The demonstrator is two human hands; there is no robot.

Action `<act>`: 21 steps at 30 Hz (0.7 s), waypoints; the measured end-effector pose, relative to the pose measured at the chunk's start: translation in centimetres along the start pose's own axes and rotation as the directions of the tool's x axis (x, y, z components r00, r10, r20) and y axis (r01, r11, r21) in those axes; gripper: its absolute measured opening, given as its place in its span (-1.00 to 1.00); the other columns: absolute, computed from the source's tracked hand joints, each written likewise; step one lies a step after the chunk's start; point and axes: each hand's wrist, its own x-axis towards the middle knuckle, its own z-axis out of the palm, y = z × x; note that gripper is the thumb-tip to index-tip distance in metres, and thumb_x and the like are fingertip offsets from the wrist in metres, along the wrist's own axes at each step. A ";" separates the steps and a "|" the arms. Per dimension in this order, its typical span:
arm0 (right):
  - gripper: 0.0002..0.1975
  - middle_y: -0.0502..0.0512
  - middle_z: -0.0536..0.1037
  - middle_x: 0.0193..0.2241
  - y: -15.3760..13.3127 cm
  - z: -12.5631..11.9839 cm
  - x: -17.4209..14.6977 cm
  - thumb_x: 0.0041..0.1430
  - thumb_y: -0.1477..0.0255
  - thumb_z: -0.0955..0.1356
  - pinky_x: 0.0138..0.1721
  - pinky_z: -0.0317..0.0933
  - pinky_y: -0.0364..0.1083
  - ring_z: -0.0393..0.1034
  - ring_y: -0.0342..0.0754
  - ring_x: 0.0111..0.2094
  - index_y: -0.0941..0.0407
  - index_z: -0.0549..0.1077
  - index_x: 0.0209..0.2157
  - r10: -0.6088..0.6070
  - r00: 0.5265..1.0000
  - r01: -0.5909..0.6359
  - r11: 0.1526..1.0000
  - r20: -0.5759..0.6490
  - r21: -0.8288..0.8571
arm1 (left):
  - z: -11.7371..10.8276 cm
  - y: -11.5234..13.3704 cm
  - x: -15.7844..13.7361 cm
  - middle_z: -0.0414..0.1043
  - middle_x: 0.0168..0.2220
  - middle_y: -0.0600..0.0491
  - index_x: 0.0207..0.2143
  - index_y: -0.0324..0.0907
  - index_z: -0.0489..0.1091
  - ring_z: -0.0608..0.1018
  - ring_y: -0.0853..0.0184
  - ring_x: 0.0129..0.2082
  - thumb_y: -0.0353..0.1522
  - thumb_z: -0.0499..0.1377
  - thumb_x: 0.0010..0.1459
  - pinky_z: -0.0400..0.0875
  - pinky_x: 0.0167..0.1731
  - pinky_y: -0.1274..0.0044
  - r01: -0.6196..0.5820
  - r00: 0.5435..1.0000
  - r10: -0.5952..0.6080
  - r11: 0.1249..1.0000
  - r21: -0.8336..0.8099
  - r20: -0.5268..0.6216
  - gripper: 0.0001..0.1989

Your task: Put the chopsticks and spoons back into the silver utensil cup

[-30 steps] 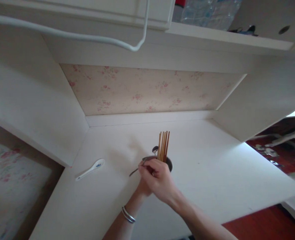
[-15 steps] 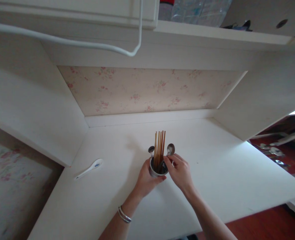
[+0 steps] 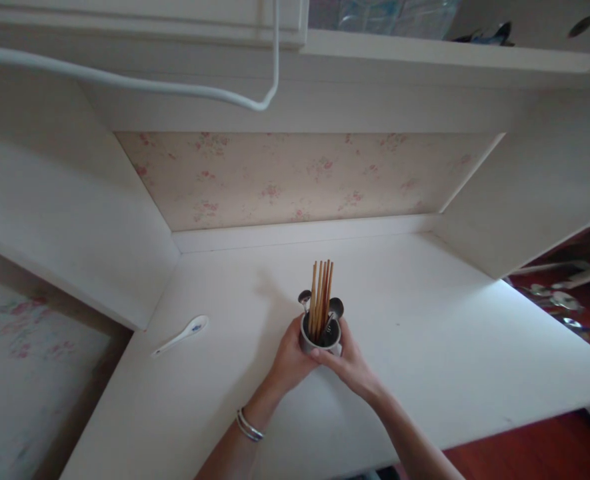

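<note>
In front of me, pink-flowered wallpaper (image 3: 285, 177) fills the strip behind the white tabletop (image 3: 425, 340); above it I see a white cable (image 3: 149, 85) sagging before a cabinet door (image 3: 149, 20), and clear plastic packaging (image 3: 399, 19) on an open shelf (image 3: 449, 52). To my right, past the tabletop, I make out reddish floor (image 3: 519, 437) and some objects (image 3: 567, 300) too blurred for me to name

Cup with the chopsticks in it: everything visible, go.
The cup is round and open-topped, with a pale grey outer wall and dark interior; its material is unclear. It is held roughly upright, on or just above the white counter; its base is hidden. Wooden-looking chopsticks and two metallic-looking spoons stick up out of it. The left hand wraps its left side and the right hand its right, covering much of the wall.
</note>
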 end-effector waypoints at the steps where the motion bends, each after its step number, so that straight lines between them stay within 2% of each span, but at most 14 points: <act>1: -0.34 0.12 0.45 -0.04 0.4 0.3 -0.1 -0.01 0.28 0.48 0.02 0.24 0.08 0.36 0.09 -0.01 0.04 0.22 0.10 0.015 1.000 -0.016 0.999 0.006 0.051 | 0.0 0.0 0.0 0.48 -0.15 -0.05 -0.04 -0.23 0.34 0.52 0.20 -0.17 -0.37 0.39 -0.15 0.42 -0.13 0.39 -0.004 1.000 0.004 1.000 0.008 0.000 -0.43; 5: -0.36 0.14 0.49 -0.06 1.7 1.2 -0.2 -0.05 0.30 0.50 0.03 0.24 0.11 0.38 0.12 -0.03 0.05 0.25 0.05 0.039 0.998 -0.034 0.994 -0.053 0.100 | -0.7 0.5 -0.6 0.42 0.00 -0.08 0.04 -0.17 0.31 0.47 0.15 -0.02 -0.41 0.35 -0.09 0.34 0.02 0.33 -0.073 0.995 0.064 0.990 0.121 0.078 -0.41; 7: -0.39 0.14 0.50 -0.07 2.4 1.3 -0.1 -0.05 0.29 0.50 -0.01 0.27 0.12 0.40 0.14 -0.05 0.05 0.26 0.03 0.023 0.998 -0.018 0.995 -0.055 0.099 | -2.1 0.6 -1.4 0.35 0.08 -0.10 0.11 -0.13 0.27 0.40 0.11 0.07 -0.38 0.35 -0.07 0.27 0.10 0.29 -0.098 0.992 0.073 0.957 0.272 0.101 -0.35; 9: -0.39 0.16 0.51 -0.08 3.0 1.2 -0.2 -0.07 0.27 0.51 -0.03 0.28 0.13 0.41 0.17 -0.07 0.05 0.28 0.02 0.005 0.999 -0.001 0.996 -0.047 0.086 | -4.5 0.6 -2.2 0.31 0.13 -0.09 0.15 -0.09 0.25 0.37 0.12 0.11 -0.34 0.34 -0.04 0.23 0.14 0.29 -0.089 0.993 0.045 0.884 0.460 0.105 -0.33; 12: -0.37 0.18 0.51 -0.07 4.0 1.1 -0.3 -0.08 0.26 0.51 -0.01 0.27 0.17 0.41 0.20 -0.06 0.04 0.28 0.02 0.009 0.999 -0.007 0.999 -0.045 0.048 | -9.7 1.1 -2.9 0.40 0.04 -0.02 0.01 -0.07 0.38 0.42 0.20 0.05 -0.29 0.22 0.10 0.27 0.11 0.35 -0.073 0.995 0.008 0.717 0.693 0.096 -0.61; 14: -0.37 0.18 0.51 -0.06 4.6 1.2 -0.4 -0.08 0.25 0.51 0.00 0.26 0.18 0.41 0.21 -0.05 0.04 0.28 0.03 0.016 0.999 -0.015 0.999 -0.044 0.031 | -13.7 1.9 -2.9 0.45 -0.04 -0.01 -0.08 -0.11 0.42 0.48 0.26 -0.06 -0.27 0.11 0.19 0.32 0.04 0.39 -0.014 0.999 0.032 0.587 0.809 -0.006 -0.74; 16: -0.36 0.18 0.51 -0.05 5.0 1.2 -0.4 -0.08 0.24 0.51 0.01 0.26 0.19 0.41 0.21 -0.04 0.04 0.28 0.04 0.014 0.999 -0.013 1.000 -0.042 0.020 | -17.7 2.9 -2.5 0.47 -0.12 -0.01 -0.12 -0.15 0.43 0.52 0.30 -0.23 -0.26 0.04 0.23 0.37 -0.07 0.43 0.083 0.992 0.051 0.447 0.891 -0.118 -0.73; 18: -0.35 0.17 0.51 -0.05 5.3 1.3 -0.4 -0.08 0.23 0.51 0.01 0.26 0.19 0.41 0.21 -0.04 0.03 0.28 0.05 0.007 0.999 -0.007 1.000 -0.042 0.013 | -21.0 3.7 -1.9 0.48 -0.14 -0.02 -0.15 -0.18 0.43 0.52 0.30 -0.27 -0.25 -0.01 0.25 0.36 -0.14 0.46 0.172 0.978 0.058 0.325 0.930 -0.201 -0.70; 21: -0.34 0.18 0.51 -0.04 5.5 1.3 -0.4 -0.07 0.23 0.50 0.01 0.26 0.20 0.41 0.22 -0.03 0.03 0.27 0.06 0.005 0.999 -0.005 1.000 -0.033 -0.004 | -24.5 4.1 -1.1 0.50 -0.22 -0.06 -0.28 -0.20 0.45 0.51 0.24 -0.24 -0.24 0.00 0.23 0.30 -0.21 0.47 0.232 0.972 -0.067 0.122 0.965 -0.225 -0.71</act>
